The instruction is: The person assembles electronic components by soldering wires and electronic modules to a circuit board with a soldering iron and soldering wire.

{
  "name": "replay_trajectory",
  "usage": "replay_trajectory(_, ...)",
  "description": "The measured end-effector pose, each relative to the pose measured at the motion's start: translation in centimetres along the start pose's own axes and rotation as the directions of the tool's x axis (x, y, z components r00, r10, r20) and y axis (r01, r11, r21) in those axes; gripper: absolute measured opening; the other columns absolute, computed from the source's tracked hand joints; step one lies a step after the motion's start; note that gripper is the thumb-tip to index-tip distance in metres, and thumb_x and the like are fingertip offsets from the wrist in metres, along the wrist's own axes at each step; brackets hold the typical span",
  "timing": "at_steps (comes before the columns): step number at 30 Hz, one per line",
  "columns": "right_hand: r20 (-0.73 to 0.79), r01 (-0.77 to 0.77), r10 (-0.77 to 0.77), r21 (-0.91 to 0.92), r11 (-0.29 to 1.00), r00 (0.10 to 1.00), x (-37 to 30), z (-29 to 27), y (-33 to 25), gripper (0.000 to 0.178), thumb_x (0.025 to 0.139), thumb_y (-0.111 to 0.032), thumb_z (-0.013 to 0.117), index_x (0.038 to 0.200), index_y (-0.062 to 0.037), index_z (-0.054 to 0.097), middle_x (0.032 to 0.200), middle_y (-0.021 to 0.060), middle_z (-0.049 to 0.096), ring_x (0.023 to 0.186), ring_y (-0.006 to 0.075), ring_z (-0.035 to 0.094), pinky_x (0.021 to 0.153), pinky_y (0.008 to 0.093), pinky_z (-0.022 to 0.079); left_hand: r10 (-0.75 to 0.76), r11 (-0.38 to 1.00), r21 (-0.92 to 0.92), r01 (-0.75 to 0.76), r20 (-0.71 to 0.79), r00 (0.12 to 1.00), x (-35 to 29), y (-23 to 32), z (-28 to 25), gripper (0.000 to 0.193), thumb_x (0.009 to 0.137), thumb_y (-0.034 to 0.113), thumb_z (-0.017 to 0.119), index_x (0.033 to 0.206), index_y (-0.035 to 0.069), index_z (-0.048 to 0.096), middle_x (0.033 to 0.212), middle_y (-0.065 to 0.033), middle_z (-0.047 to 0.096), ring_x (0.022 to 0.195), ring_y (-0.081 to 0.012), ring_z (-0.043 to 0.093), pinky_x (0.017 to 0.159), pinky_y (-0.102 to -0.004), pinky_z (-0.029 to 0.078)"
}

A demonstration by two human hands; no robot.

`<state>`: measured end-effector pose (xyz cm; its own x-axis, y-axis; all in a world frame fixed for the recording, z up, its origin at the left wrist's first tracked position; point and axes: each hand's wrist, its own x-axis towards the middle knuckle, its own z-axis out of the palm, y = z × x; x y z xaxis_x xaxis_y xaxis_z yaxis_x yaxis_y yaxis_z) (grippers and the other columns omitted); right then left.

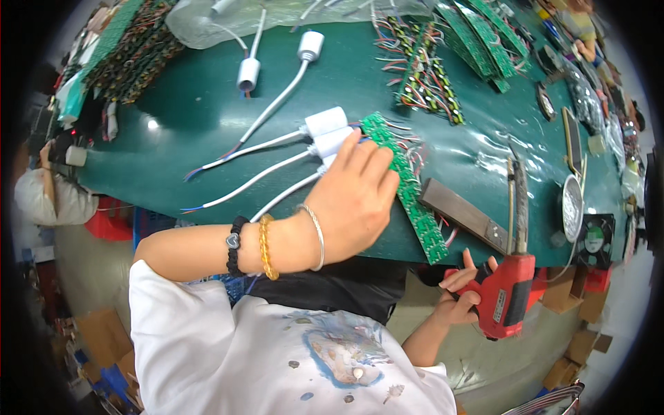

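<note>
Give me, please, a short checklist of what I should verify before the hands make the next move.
1. Red soldering gun held in the right hand: ok.
2. Left hand placed at the white caps and the green circuit board: ok.
3. Gun apart from the left hand: ok, its metal end points away toward the far side.
4. Wires between caps and board joined: cannot tell, the left fingers partly hide that spot.
5. Left wrist free of bracelets: not ok, it wears several bracelets.
6. Gun hot or cold: cannot tell from this view.
</note>
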<state>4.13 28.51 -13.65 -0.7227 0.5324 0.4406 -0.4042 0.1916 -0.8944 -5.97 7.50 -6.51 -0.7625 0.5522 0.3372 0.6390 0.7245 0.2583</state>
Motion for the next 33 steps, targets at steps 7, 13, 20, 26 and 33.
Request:
replay_trajectory(7, 0.036, 0.060, -0.058, -0.042, 0.997, 0.998, 0.1, -0.6, 0.1, 0.081, 0.086, -0.054, 0.055, 0.122, 0.0160, 0.036, 0.050, 0.0049, 0.047, 0.045, 0.0147, 0.047, 0.088, 0.0527, 0.047, -0.062, 0.977, 0.190, 0.092, -0.157, 0.986, -0.4, -4.7, -5.8, 0.035, 0.069, 0.006, 0.060, 0.104, 0.001, 0.057, 0.111, -0.0215, 0.054, 0.107, -0.0375, 0.051, 0.091, -0.0423, 0.042)
replay_trajectory(13, 0.089, 0.052, -0.048, -0.038, 0.998, 0.995, 0.1, 0.1, -0.5, 0.070, 0.091, -0.047, 0.052, 0.123, 0.0134, 0.039, 0.053, 0.0038, 0.048, 0.049, 0.0135, 0.049, 0.091, 0.0509, 0.046, -0.105, 0.912, 0.399, 0.094, 0.006, 0.994, -2.0, -17.8, -7.1, 0.062, 0.065, -0.012, 0.058, 0.119, 0.018, 0.057, 0.138, -0.0208, 0.038, 0.125, -0.0387, 0.040, 0.103, -0.0409, 0.037)
replay_trajectory(20, 0.097, 0.000, 0.005, -0.048, 0.999, 0.995, -0.4, 0.0, -0.5, 0.067, 0.090, -0.044, 0.056, 0.121, 0.0132, 0.041, 0.054, 0.0025, 0.047, 0.049, 0.0130, 0.049, 0.092, 0.0500, 0.044, 0.134, 0.991, 0.043, -0.129, -0.464, 0.876, 0.2, -13.2, -8.0, 0.039, 0.072, -0.006, 0.069, 0.109, -0.001, 0.056, 0.106, -0.0152, 0.064, 0.098, -0.0362, 0.061, 0.091, -0.0376, 0.047)
replay_trajectory(26, 0.081, -0.032, 0.038, -0.074, 0.997, 0.996, -0.2, 0.5, -0.8, 0.069, 0.089, -0.044, 0.058, 0.122, 0.0128, 0.038, 0.057, 0.0019, 0.047, 0.050, 0.0130, 0.050, 0.091, 0.0500, 0.045, 0.147, 0.958, -0.215, -0.190, -0.203, 0.968, -0.7, -3.0, -10.0, 0.046, 0.070, 0.002, 0.076, 0.111, 0.001, 0.054, 0.089, -0.0154, 0.065, 0.073, -0.0224, 0.060, 0.069, -0.0320, 0.047)
replay_trajectory(33, 0.067, 0.002, 0.003, -0.081, 0.997, 0.998, 0.1, 0.8, -1.1, 0.071, 0.088, -0.046, 0.058, 0.122, 0.0125, 0.038, 0.058, 0.0018, 0.047, 0.050, 0.0130, 0.050, 0.089, 0.0503, 0.045, 0.216, 0.967, -0.114, -0.226, -0.093, 0.972, -0.9, -0.7, -4.8, 0.034, 0.060, 0.002, 0.075, 0.091, 0.004, 0.061, 0.086, -0.0073, 0.059, 0.076, -0.0253, 0.055, 0.072, -0.0370, 0.040)
